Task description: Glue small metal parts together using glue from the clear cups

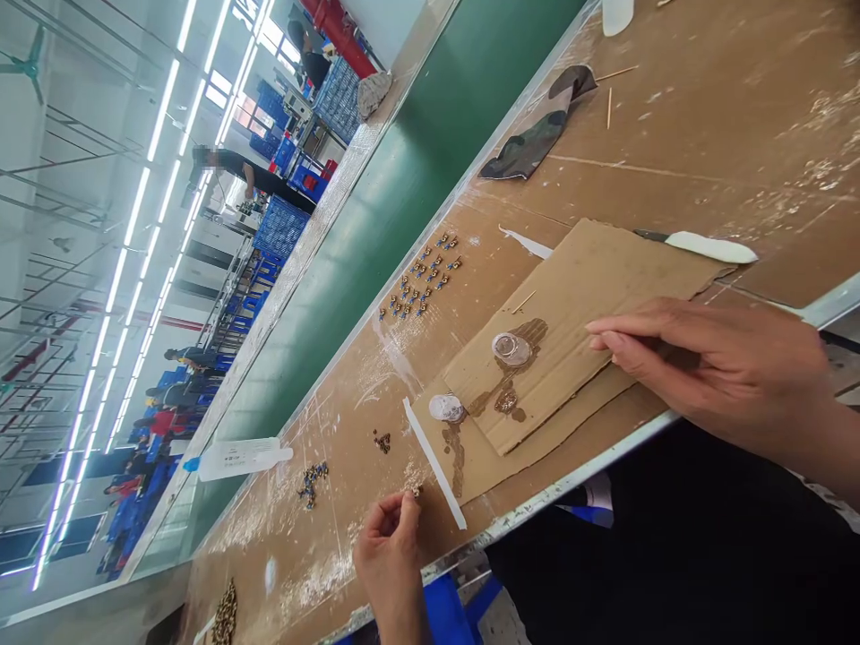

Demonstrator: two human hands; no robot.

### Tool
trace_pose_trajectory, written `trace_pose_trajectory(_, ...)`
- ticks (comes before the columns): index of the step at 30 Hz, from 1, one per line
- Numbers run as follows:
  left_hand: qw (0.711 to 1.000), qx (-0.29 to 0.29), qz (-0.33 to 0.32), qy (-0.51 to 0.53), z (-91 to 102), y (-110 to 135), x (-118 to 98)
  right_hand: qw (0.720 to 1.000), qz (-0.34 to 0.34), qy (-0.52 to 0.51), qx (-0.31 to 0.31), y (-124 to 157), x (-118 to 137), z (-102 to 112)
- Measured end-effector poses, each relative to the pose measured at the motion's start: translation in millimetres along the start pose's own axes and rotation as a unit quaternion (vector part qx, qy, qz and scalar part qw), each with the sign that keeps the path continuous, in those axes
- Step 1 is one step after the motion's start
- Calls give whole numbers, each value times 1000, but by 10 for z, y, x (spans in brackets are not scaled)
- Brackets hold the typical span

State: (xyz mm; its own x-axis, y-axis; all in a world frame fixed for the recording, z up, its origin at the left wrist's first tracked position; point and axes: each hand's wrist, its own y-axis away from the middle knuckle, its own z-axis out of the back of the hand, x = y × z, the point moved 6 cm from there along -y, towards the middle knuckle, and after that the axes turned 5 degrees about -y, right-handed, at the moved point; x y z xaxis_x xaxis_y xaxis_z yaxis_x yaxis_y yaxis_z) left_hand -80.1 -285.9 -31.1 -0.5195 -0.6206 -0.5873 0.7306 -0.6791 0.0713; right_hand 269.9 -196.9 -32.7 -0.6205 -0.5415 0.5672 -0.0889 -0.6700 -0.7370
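Note:
My left hand [390,546] is at the near edge of the brown workbench [705,116], with its fingertips pinched on a tiny brass part [417,490]. My right hand [712,367] lies flat on a cardboard sheet [605,269], fingers extended and holding nothing. On the cardboard, just left of those fingers, are a clear round cap [511,348] and a brown glue stain [505,399]. A second cap [447,408] and a white strip [434,461] lie between my hands.
Small blue-and-gold parts stand in rows [423,278], and a loose heap [313,481] lies near a white bottle [235,457]. Brass pieces [225,614], a camouflage cloth [537,134] and a white tool [712,246] lie about. A green conveyor belt [403,224] runs beyond; people work far off.

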Motion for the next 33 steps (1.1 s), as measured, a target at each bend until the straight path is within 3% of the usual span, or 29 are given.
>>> trace_pose_trajectory(14, 999, 13, -11, -29, -13, -25, -12, 1000, 2, 2, 2, -14, 9, 13)
trace_pose_trajectory(27, 986, 52, -62, -147, -34, -102, -76, 1000, -11, 8, 7, 5, -33, -13)
trace_pose_trajectory(33, 978, 38, -71, -192, -49, -82, -168, 999, -30, -26, 15, 17, -39, -30)
